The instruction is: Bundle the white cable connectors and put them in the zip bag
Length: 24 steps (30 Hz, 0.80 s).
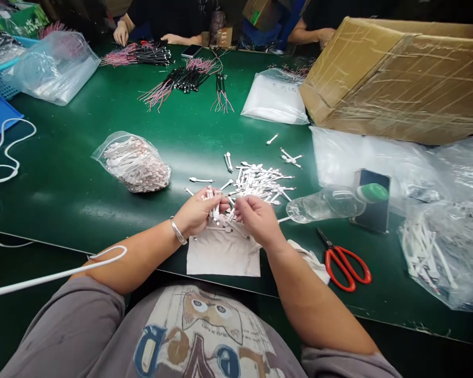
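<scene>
Several short white cables point(213, 206) with plug ends are bunched in my left hand point(200, 211), its fingers wrapped round them. Close beside it, my right hand point(256, 216) has thumb and fingertips pinched together over the work; what sits between them, if anything, is hidden. Under both hands lies a white cloth point(223, 258) at the table's front edge, with a few loose cables on it. Just beyond my hands spreads a loose pile of the same white cables point(260, 181). A clear bag point(136, 163) packed with such cables rests to the left.
To the right are a clear bottle point(325, 203) with a green cap, a phone point(378, 210), red-handled scissors point(345, 265) and plastic bags point(437, 252). A large cardboard box point(402, 79) stands behind. Black cables point(189, 79) lie across the table near other people's hands. A white cord point(55, 276) loops at left.
</scene>
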Tool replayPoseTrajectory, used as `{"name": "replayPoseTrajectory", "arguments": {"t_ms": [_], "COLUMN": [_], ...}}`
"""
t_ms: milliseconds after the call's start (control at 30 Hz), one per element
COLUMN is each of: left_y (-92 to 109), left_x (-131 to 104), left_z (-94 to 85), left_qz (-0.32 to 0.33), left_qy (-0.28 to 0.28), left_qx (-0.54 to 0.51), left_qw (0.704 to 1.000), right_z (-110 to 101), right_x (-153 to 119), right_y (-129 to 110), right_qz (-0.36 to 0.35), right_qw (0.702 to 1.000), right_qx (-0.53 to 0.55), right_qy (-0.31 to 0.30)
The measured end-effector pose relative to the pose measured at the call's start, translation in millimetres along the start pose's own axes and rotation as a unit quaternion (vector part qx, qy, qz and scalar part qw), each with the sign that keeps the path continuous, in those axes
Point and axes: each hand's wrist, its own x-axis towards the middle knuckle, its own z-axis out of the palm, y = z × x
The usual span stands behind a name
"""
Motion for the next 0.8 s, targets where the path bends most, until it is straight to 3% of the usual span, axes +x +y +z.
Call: {"name": "replayPoseTrajectory", "arguments": {"t_ms": [100,200,300,433,667,800], "left_y": [1.1,2.1,4.2,7.3,10.4,11.5], "left_x": [1.0,1.1,1.5,2.4,1.5,-1.1], "left_z": [1.4,1.4,0.4,-0.5,0.8,2.1], "left_qz": [0.040,0.039,0.029,0.026,0.018,-0.022], "left_qy": [0.037,0.044,0.034,0.013,0.016,0.027], "left_qx": [-0.021,-0.027,-0.040,-0.048,-0.039,-0.050], "left_qw": [0.998,0.998,0.998,0.998,0.999,0.998], "right_z": [3.8,9.2,9.4,4.6,-2.8,-5.3], "right_x": [-8.2,-12.0,-11.1,-7.7,-3.5,-3.1], "right_y": [-1.8,-4.1,-6.2,-6.9,-5.1,-9.4], "right_qz": [-0.010,-0.029,0.043,0.154,0.179,0.187], "right_qw": [0.993,0.992,0.991,0.965,0.948,0.946], "right_qx": [-0.043,-0.063,0.013,0.114,0.211,0.218], "right_qy": [-0.106,-0.105,-0.127,-0.180,-0.155,-0.152]}}
